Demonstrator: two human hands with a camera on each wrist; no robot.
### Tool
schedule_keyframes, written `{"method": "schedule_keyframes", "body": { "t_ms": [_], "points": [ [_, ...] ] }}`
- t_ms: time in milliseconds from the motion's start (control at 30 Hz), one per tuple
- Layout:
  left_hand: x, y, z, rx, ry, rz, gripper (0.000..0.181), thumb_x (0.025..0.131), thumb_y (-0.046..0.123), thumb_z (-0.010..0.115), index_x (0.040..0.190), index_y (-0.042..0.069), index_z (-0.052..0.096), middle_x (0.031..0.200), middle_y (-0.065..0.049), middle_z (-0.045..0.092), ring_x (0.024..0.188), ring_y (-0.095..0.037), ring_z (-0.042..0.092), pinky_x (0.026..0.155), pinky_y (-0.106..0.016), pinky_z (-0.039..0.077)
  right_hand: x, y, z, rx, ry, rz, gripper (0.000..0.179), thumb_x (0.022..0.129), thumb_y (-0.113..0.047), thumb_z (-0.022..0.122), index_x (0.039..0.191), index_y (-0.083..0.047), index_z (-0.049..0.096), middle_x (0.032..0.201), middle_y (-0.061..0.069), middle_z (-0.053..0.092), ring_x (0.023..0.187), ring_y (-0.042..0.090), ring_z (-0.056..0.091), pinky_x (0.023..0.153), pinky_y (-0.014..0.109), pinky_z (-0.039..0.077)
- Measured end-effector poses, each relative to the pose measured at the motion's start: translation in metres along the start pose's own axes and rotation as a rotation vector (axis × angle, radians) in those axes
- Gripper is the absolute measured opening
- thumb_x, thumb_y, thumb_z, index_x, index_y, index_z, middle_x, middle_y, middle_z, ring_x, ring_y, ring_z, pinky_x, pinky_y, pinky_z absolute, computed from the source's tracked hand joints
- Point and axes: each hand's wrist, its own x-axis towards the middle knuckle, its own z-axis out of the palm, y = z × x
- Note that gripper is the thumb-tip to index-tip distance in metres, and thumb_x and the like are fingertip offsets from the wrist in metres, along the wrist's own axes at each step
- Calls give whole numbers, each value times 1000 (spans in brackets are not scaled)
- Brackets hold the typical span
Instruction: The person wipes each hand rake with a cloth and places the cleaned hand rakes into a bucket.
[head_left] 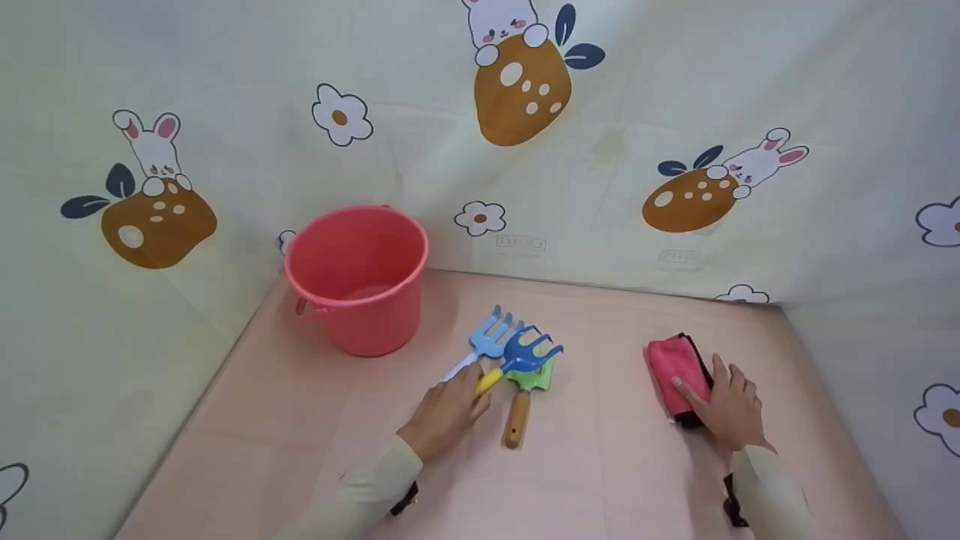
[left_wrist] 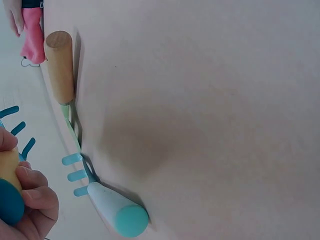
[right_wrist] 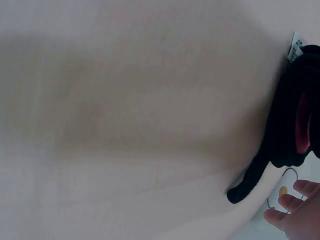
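Observation:
My left hand (head_left: pixel 444 414) grips the yellow handle of a dark blue hand rake (head_left: pixel 526 355), its tines pointing away to the right. Beneath and beside that rake lie a light blue hand rake (head_left: pixel 487 342) with a white handle (left_wrist: pixel 112 204) and a green hand shovel (head_left: pixel 517 420) with a wooden handle (left_wrist: pixel 60 70). Over on the right, my right hand (head_left: pixel 729 411) has its thumb on a folded pink and black cloth item (head_left: pixel 670 369). Its other fingers (right_wrist: pixel 290 202) extend apart from the cloth. A black edge and a small white tag show in the right wrist view.
A pink-red bucket (head_left: pixel 375 322) stands upright at the back left of the pink-covered table (head_left: pixel 585 465). Printed cloth walls (head_left: pixel 420 165) with rabbits and flowers enclose the back and both sides.

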Motion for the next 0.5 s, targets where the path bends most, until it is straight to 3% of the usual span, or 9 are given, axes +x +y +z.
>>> {"method": "schedule_keyframes", "body": {
  "t_ms": [267, 500],
  "points": [
    [-2, 10, -2, 6, -11, 17, 22, 95, 33, 51, 105, 15, 43, 76, 4, 44, 62, -6, 46, 57, -18, 41, 3, 0, 13, 136, -49, 116, 102, 88, -60, 47, 143, 9, -6, 141, 39, 18, 128, 55, 24, 102, 63, 25],
    [0, 15, 2, 8, -34, 50, 24, 95, 35, 51, 106, 14, 44, 81, 4, 43, 68, -6, 47, 62, -17, 42, 4, -8, 23, 107, 10, 125, 96, 91, -53, 48, 144, 9, -2, 131, 42, 34, 116, 54, 34, 98, 64, 30]
  ]
}}
